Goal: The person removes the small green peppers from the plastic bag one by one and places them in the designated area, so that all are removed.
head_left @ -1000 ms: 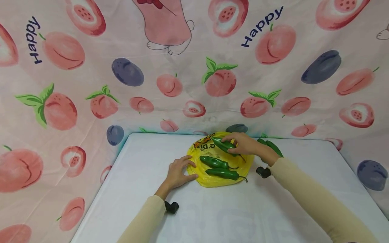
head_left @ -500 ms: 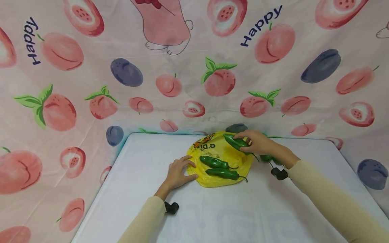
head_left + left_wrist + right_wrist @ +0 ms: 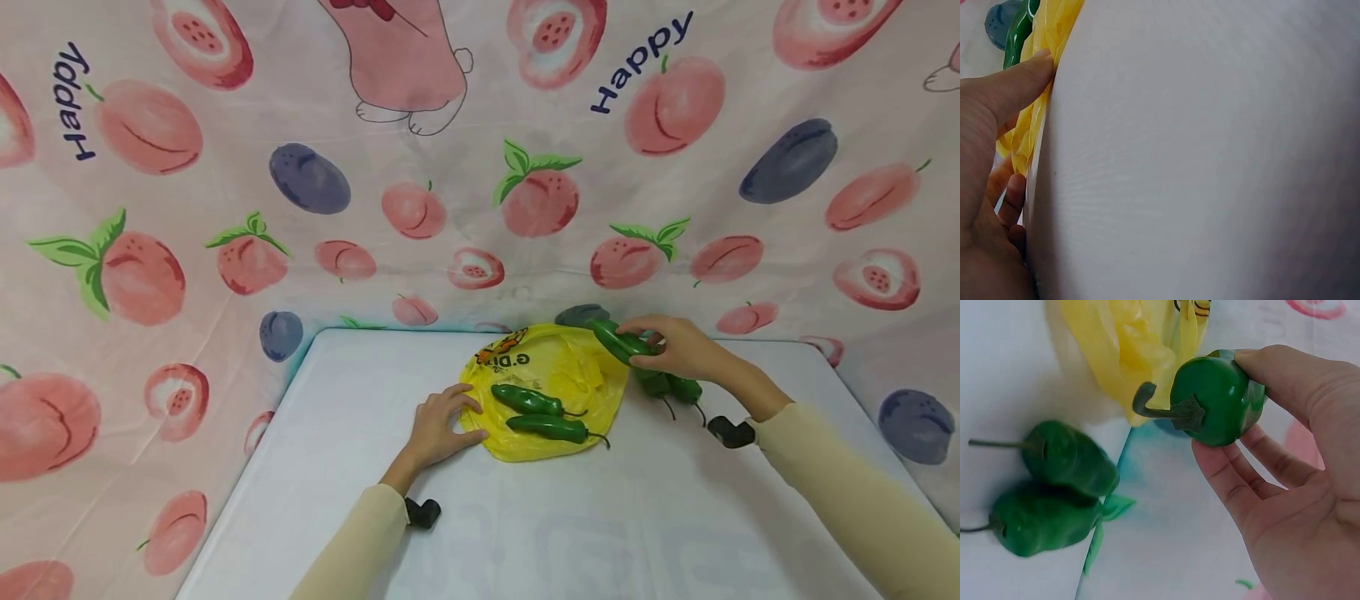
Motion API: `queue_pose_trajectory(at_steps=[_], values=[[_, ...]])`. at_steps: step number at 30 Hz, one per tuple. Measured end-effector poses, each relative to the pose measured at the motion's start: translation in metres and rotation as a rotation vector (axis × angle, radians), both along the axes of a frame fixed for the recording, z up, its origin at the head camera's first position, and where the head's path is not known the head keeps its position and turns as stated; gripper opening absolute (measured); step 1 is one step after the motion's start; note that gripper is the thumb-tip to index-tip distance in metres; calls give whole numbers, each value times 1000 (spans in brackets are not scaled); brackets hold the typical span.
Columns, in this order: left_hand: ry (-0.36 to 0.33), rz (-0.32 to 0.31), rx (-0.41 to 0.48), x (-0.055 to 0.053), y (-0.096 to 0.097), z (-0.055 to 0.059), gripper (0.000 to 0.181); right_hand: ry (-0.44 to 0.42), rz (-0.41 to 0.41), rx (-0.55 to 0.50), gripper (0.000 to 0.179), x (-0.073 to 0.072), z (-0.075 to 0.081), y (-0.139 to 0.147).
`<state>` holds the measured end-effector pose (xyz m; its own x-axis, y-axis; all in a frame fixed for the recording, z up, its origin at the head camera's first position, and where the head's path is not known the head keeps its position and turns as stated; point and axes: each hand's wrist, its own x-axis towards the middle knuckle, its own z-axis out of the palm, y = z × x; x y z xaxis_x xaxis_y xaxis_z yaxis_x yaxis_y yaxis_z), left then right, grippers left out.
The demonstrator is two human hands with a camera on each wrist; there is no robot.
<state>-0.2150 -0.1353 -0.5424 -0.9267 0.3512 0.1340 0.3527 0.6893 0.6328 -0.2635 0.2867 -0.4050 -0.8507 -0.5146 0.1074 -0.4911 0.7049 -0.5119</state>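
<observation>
My right hand [image 3: 690, 350] pinches a green pepper [image 3: 612, 342] between thumb and fingers, above the table near its back edge. The right wrist view shows this held pepper [image 3: 1213, 400] stem end first. Two more green peppers [image 3: 1054, 515] lie side by side on the table beneath and beyond it. A yellow plastic bag [image 3: 562, 358] lies flat, with one green pepper [image 3: 527, 400] and another green pepper [image 3: 553, 429] on top. My left hand [image 3: 437, 427] rests at the bag's left edge, its thumb and fingers spread and touching the plastic.
The white table [image 3: 360, 375] ends in a back edge against a fruit-printed cloth [image 3: 420, 275], which also hangs on the left. A black wrist camera [image 3: 731, 432] sits at my right cuff, and another black wrist camera [image 3: 423, 513] at the left.
My right hand has carried the held pepper rightward, from over the yellow bag to near the two peppers on its right. The left hand and the two peppers on the bag have stayed put.
</observation>
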Motion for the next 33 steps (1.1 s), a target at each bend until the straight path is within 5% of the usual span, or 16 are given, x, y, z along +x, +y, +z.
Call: queue_pose_trajectory(at_steps=[20,33], values=[[5,9,-13,-1,1,-2,32,-30,-168,-25,51,16,1,64],[4,8,-17,-1,1,-2,32,11,-248,-93,53,19,-19,102]])
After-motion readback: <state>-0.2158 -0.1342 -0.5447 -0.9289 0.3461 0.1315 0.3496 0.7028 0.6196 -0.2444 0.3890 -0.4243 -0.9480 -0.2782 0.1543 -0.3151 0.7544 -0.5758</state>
